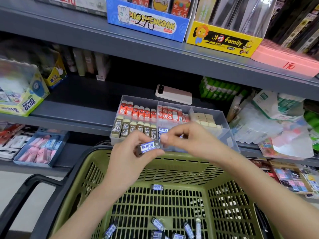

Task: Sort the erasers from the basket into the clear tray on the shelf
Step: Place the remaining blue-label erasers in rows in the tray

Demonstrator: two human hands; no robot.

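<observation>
My left hand (127, 156) grips a black eraser with a blue label (148, 147) above the far rim of the green basket (174, 169). My right hand (186, 137) pinches another small eraser, mostly hidden by the fingers, over the front middle compartment of the clear tray (222, 121). Blue-label erasers (163, 130) lie in that compartment. Red, brown 2B and plain cream erasers fill other compartments. Several blue-label erasers (158, 223) lie on the basket floor, one (157, 187) farther back.
A pink phone (174, 95) lies on the shelf behind the tray. Bags of goods (269, 121) crowd the right, a glue box (25, 100) the left. A blue tray of pink erasers (41, 149) sits lower left. The basket's black handle (34, 185) juts left.
</observation>
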